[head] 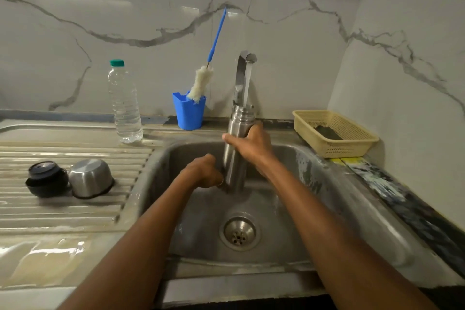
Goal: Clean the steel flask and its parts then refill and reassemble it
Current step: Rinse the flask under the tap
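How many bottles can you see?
2: a plastic bottle stands left of the blue cup; the flask is held in the sink, under the tap.

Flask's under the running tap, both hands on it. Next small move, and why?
Probably tip the flask toward the sink to dump the rinse: the tap stream falls into its open mouth, the right hand grips its upper body, the left hand curls against its lower side. Fill level is hidden.
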The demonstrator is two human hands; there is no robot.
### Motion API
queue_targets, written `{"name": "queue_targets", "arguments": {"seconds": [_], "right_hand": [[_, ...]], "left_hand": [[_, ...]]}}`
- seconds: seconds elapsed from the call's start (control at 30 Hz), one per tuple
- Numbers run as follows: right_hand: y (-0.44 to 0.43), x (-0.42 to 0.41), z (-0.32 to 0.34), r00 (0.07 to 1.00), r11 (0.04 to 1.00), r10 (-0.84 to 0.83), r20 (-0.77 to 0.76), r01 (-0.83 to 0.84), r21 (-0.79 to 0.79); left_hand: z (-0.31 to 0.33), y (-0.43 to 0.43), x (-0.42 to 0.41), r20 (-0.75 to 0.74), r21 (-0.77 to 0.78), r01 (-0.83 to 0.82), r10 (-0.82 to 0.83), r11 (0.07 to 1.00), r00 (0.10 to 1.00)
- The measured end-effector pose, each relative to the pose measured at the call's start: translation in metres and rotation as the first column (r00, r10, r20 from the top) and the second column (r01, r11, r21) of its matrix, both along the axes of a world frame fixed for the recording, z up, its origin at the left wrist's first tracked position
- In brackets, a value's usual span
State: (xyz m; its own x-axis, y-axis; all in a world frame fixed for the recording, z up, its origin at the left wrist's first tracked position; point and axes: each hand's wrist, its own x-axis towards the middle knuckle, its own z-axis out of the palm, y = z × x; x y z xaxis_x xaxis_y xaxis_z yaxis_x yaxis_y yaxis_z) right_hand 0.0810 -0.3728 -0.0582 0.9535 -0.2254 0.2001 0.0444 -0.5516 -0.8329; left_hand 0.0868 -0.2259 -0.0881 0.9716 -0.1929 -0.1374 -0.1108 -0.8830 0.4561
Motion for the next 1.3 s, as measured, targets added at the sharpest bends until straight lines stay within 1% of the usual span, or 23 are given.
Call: {"name": "queue_targets", "arguments": {"seconds": [0.1,0.13,0.2,0.23,0.33,0.37,0.47,0.5,0.57,0.6,0.63,0.7,0.73,0.83,0.87,0.93,0.97,1.07,1.1,1.13,1.2,1.23,1.3], "right_hand": [[0.0,-0.01,-0.006,0.992,0.998,0.057,-0.113,-0.059,-0.019],[0.0,-0.01,-0.002,0.995,0.998,0.056,-0.089,-0.055,0.006],[-0.001,-0.005,0.005,1.0,0.995,0.022,0.016,-0.024,0.094],[0.0,-0.003,0.002,1.0,0.992,0.011,0.028,-0.015,0.122],[0.003,-0.008,-0.009,0.996,0.989,0.063,-0.066,-0.053,0.14],[0.002,-0.009,-0.006,0.996,0.988,0.065,-0.064,-0.056,0.142],[0.0,-0.006,0.009,0.996,0.976,0.038,0.079,-0.054,0.21],[0.001,-0.006,0.005,0.997,0.979,0.049,0.056,-0.059,0.194],[0.006,-0.011,-0.007,0.995,0.992,0.072,-0.071,-0.064,0.107],[0.006,-0.012,-0.009,0.994,0.995,0.075,-0.08,-0.069,0.079],[0.004,-0.012,-0.005,0.997,0.995,0.064,-0.038,-0.061,0.076],[0.001,-0.01,0.005,0.997,0.989,0.049,0.052,-0.055,0.134],[0.001,-0.01,0.003,0.997,0.99,0.052,0.048,-0.058,0.127],[0.001,-0.011,-0.015,0.989,0.997,0.073,-0.126,-0.07,0.03],[0.001,-0.01,-0.013,0.991,0.998,0.062,-0.122,-0.06,0.026],[-0.002,-0.004,-0.003,0.999,0.998,0.004,-0.039,-0.002,0.068],[-0.003,0.0,-0.003,1.0,0.996,-0.014,-0.026,0.016,0.084],[0.0,-0.004,-0.014,0.989,0.998,0.044,-0.144,-0.037,0.047],[0.0,-0.005,-0.014,0.987,0.998,0.047,-0.156,-0.042,0.038],[0.0,-0.004,-0.01,0.991,0.999,0.031,-0.13,-0.027,0.037],[-0.003,0.0,-0.001,0.999,0.995,0.017,-0.042,-0.013,0.095],[-0.002,-0.001,-0.001,0.999,0.993,0.03,-0.038,-0.025,0.115],[0.001,-0.005,-0.01,0.99,0.989,0.08,-0.114,-0.065,0.131]], "left_hand": [[0.002,-0.001,-0.003,-0.005,0.015,0.019,-0.019,1.0,1.0],[0.003,-0.001,-0.002,-0.007,0.021,0.035,-0.035,0.999,0.999],[0.005,-0.002,-0.002,-0.018,0.026,0.064,-0.063,0.998,0.998],[0.005,-0.003,-0.002,-0.019,0.026,0.067,-0.067,0.997,0.998],[0.001,-0.005,-0.001,-0.028,0.053,0.077,-0.076,0.996,0.997],[-0.008,-0.004,0.01,-0.034,0.052,0.088,-0.087,0.995,0.996],[0.0,-0.004,-0.001,-0.05,0.012,0.086,-0.085,0.996,0.995],[0.003,-0.004,-0.007,-0.045,0.002,0.073,-0.072,0.997,0.996],[0.005,-0.005,-0.011,-0.011,0.001,0.076,-0.076,0.997,0.997],[0.004,-0.006,-0.01,-0.005,-0.02,0.071,-0.071,0.997,0.997],[0.004,-0.006,-0.009,-0.011,-0.029,0.056,-0.056,0.998,0.998],[0.002,-0.006,-0.006,-0.034,-0.046,0.023,-0.025,0.999,0.999],[0.002,-0.006,-0.007,-0.037,-0.05,0.02,-0.022,0.999,0.999],[0.003,-0.009,-0.01,-0.021,-0.046,0.019,-0.02,0.999,1.0],[0.002,-0.008,-0.008,-0.024,-0.047,0.022,-0.024,0.999,0.999],[0.002,-0.008,-0.007,-0.038,-0.064,0.014,-0.017,0.998,0.999],[0.001,-0.008,-0.006,-0.053,-0.067,0.015,-0.018,0.998,0.998],[0.0,-0.009,-0.009,-0.043,-0.054,0.024,-0.026,0.998,0.999],[0.0,-0.009,-0.009,-0.043,-0.056,0.028,-0.03,0.998,0.999],[0.001,-0.008,-0.009,-0.037,-0.056,0.035,-0.037,0.998,0.999],[0.0,-0.007,-0.006,-0.038,-0.053,0.038,-0.04,0.998,0.998],[0.0,-0.007,-0.006,-0.042,-0.045,0.044,-0.046,0.998,0.998],[-0.002,-0.007,-0.006,-0.034,-0.017,0.06,-0.061,0.998,0.998]]}}
